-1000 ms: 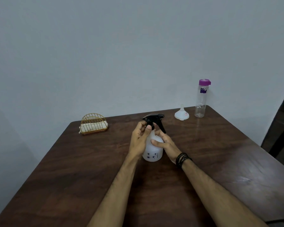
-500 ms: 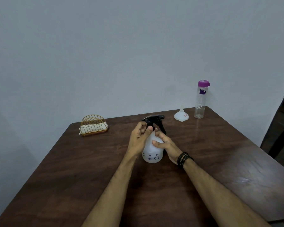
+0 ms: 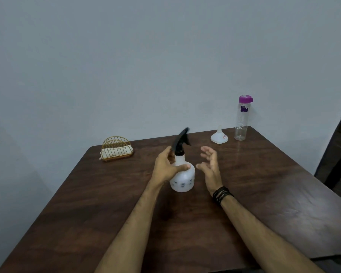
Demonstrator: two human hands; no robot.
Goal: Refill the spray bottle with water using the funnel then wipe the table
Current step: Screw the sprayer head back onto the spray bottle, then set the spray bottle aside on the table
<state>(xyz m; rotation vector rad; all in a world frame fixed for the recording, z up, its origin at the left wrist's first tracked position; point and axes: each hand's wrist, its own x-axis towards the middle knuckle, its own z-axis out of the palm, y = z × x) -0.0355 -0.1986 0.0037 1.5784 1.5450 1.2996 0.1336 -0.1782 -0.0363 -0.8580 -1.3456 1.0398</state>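
Note:
A white spray bottle with a black trigger head stands on the dark wooden table, near its middle. My left hand grips the bottle's neck and shoulder, thumb across the front. My right hand hovers just right of the bottle with fingers spread, touching nothing. A white funnel lies mouth down at the back right. Beside it stands a clear water bottle with a purple cap. A folded white cloth sits in a gold wire holder at the back left.
A plain grey wall rises right behind the table's far edge. To the right of the table is a dark doorway or dark furniture. The table's near and right edges are in view.
My right hand has let go of the bottle's body and opened to the right. My left hand slid from the trigger head down to the neck. The trigger head now points a different way.

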